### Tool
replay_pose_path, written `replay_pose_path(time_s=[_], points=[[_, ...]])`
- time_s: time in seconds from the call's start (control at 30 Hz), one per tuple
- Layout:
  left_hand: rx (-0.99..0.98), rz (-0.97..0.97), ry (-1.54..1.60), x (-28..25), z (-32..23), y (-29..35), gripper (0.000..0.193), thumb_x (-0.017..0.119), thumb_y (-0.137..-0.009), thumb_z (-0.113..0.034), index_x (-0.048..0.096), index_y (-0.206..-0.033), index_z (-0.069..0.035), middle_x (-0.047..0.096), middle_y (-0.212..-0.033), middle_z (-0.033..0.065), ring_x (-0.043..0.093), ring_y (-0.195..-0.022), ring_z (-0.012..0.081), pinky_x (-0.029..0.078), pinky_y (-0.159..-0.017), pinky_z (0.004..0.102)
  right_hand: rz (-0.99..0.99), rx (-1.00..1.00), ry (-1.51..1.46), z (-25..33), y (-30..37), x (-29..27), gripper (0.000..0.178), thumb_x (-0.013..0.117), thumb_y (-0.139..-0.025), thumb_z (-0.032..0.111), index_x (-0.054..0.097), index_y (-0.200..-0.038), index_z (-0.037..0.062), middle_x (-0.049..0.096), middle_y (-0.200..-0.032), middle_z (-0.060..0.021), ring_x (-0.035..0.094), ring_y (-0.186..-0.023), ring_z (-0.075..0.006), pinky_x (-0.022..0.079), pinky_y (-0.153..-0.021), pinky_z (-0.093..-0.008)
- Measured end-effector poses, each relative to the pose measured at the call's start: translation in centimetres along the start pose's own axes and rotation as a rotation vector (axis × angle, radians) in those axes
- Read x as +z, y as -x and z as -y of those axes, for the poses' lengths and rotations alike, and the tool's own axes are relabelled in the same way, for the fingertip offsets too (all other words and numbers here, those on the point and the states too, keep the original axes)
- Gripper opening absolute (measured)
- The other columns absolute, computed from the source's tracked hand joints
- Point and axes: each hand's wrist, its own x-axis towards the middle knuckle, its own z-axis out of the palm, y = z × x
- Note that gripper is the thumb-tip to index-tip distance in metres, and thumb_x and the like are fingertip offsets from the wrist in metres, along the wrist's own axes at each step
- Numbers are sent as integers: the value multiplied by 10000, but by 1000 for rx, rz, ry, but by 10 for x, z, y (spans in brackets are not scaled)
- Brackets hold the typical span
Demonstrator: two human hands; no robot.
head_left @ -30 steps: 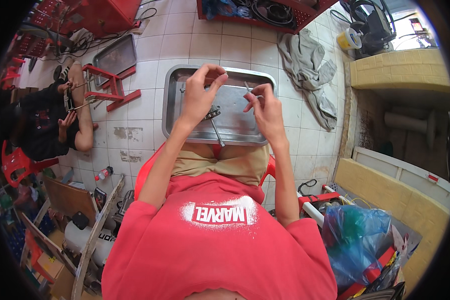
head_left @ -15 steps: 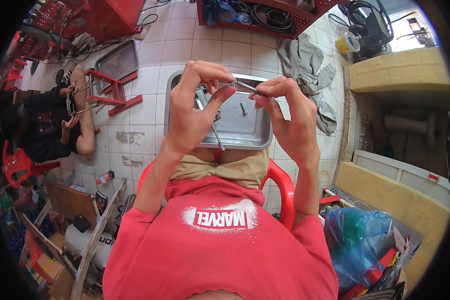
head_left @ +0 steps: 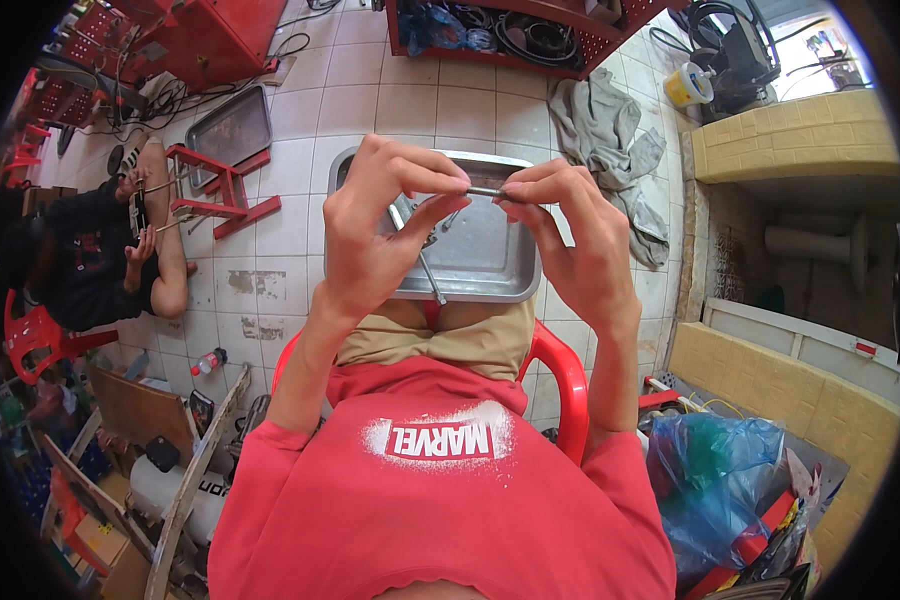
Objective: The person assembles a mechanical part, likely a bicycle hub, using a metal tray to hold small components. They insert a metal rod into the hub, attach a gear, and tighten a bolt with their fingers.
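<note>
Between my fingertips a thin dark metal bolt (head_left: 486, 190) lies nearly level above a grey metal tray (head_left: 490, 255). My left hand (head_left: 380, 220) is closed in a pinch at the bolt's left end; a small nut-like piece seen there earlier is hidden by the fingers now. At the other end, my right hand (head_left: 580, 225) pinches the bolt between thumb and fingers. Below my left hand, a long silver wrench-like tool (head_left: 430, 272) leans over the tray's near rim. Other small metal parts by it are partly covered by my hand.
The tray rests at my lap, and I sit on a red plastic chair (head_left: 570, 390). Grey cloth (head_left: 600, 130) lies on the tiled floor at right. A co-worker (head_left: 80, 240) sits at left near a red metal frame (head_left: 232, 200). Beyond is a red cart (head_left: 450, 62).
My hands have come closer together, with the right one moving slightly down and left. The bolt has levelled out, and its left end now meets my left fingertips.
</note>
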Motion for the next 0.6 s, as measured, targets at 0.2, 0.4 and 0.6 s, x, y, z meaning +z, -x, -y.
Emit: replay_pose_path(time_s=[0.2,0.4,0.6], points=[[4,19,-29,-3,-6,5,278,833,-724,64,718,-931,-81,717,-928,31,628,-819,180,518,-636,306,-6,58,-107,5,5,3,180,693,-853,-72,639,-1002,15,680,-919,-97,661,-855,-275,533,-748,-376],[-109,-8,106,-3,-10,19,287,827,-743,61,731,-983,-64,696,-892,53,618,-772,157,503,-633,288,-4,55,-247,11,11,6,199,666,-850,-129,621,-1005,-12,670,-940,-118,676,-810,-242,567,-683,-338],[-262,96,212,-5,-22,28,221,660,-1012,-202,645,-919,-2,649,-854,72,611,-785,124,475,-703,258,-34,-11,-220,21,18,5,221,697,-828,-136,615,-984,-1,685,-952,-114,680,-828,-242,574,-692,-339]])
